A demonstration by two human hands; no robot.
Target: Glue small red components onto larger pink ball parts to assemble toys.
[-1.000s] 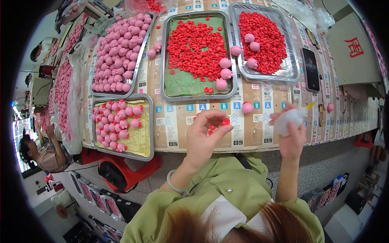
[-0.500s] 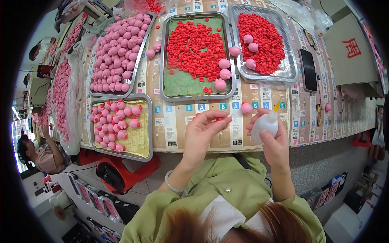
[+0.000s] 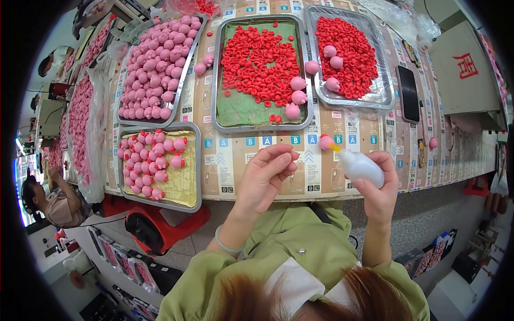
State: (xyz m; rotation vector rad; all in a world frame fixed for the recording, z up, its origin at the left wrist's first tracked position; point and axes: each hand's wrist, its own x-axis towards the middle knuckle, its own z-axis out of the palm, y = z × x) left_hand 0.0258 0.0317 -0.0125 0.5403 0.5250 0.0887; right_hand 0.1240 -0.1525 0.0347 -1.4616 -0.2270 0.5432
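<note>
My right hand (image 3: 384,184) grips a white squeeze bottle (image 3: 365,170) with a yellow nozzle, tilted so the tip points left. That tip is right beside a small pink pig-like ball (image 3: 325,141) with a bit of red on it, lying on the table; whether they touch I cannot tell. My left hand (image 3: 267,176) is raised above the table's near edge, its fingers curled together. What its fingertips hold, if anything, is hidden. Beyond it, a metal tray (image 3: 235,116) lined with green contains many red rings (image 3: 254,64), and several pink balls sit along its right edge.
At the left stand a tray heaped with pink balls (image 3: 155,64) and a smaller yellow-lined tray (image 3: 184,198) of pink balls with red parts. A plastic-wrapped tray (image 3: 383,101) of red rings, a black phone (image 3: 408,93) and a grey box (image 3: 466,69) are at the right. Another person (image 3: 59,198) sits far left.
The bottle has tipped from nearly upright to pointing left, its nozzle now near the pink ball. My right hand turned with it. My left fingers curled in, and the red ring there is no longer visible.
</note>
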